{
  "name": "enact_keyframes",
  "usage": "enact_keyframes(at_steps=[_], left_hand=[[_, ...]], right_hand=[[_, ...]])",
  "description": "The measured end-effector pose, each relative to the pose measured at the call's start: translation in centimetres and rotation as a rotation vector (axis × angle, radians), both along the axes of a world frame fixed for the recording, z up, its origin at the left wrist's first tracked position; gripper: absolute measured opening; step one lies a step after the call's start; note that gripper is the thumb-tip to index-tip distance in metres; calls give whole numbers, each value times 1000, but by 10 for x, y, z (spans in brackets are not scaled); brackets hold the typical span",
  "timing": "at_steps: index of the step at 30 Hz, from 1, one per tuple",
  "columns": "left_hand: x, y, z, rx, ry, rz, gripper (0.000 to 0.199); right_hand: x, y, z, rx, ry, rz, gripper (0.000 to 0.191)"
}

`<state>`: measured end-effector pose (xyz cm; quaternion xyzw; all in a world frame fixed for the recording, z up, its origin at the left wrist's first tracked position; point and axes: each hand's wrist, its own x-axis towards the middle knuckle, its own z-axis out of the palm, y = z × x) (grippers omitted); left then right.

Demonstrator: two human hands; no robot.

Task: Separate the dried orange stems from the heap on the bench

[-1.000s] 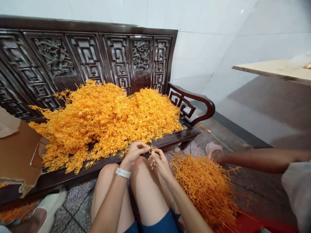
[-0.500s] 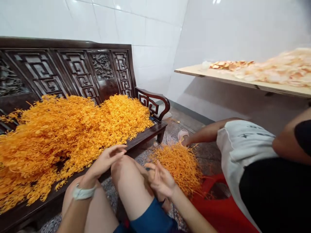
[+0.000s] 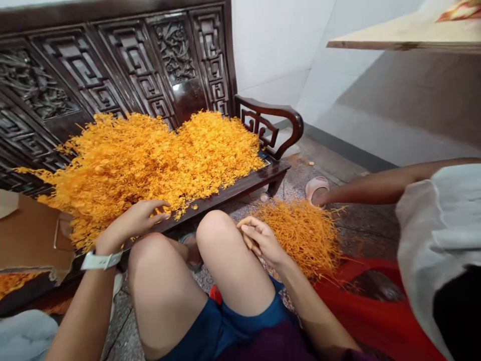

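My left hand (image 3: 131,223) lies open with fingers spread, just beside the orange strands (image 3: 150,160) heaped on the surface (image 3: 225,193) at frame left; my right hand (image 3: 261,240) curls loosely, pinching nothing I can make out, above a smaller pile (image 3: 300,235) of strands on the floor (image 3: 225,281).

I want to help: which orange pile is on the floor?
The smaller, stringy pile by the right hand, on the floor; the big heap sits on the carved wooden bench.
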<state>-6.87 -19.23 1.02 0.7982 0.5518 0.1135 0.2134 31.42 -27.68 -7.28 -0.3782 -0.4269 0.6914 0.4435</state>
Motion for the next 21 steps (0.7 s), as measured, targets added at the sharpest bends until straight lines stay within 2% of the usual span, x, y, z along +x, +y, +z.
enact_keyframes(at_steps=[2,5,8,10,13,17,19,21], left_hand=[[4,30,-23,-134,21,-66,35],[16,65,-65,-306,-31,-165,33],[31,86,-106,-309,-27,-180,36],[41,95,-125,-251,-65,-160,36],[52,110,-139,-196,-134,-125,30],[58,131,-144,-196,-99,-153,13],[59,136,-144,-184,-77,-181,15],[59,136,-143,-156,-73,-203,22]], right_hand=[[-6,3,-3,44,-94,-87,26],[-15,4,-9,152,-245,-167,28],[-23,4,-16,221,-381,-203,28],[-27,7,-19,230,-435,-179,28],[-33,13,-22,204,-452,-130,29],[-40,28,-28,154,-382,-67,34],[-43,42,-36,150,-367,-25,35],[-45,64,-44,216,-478,-4,36]])
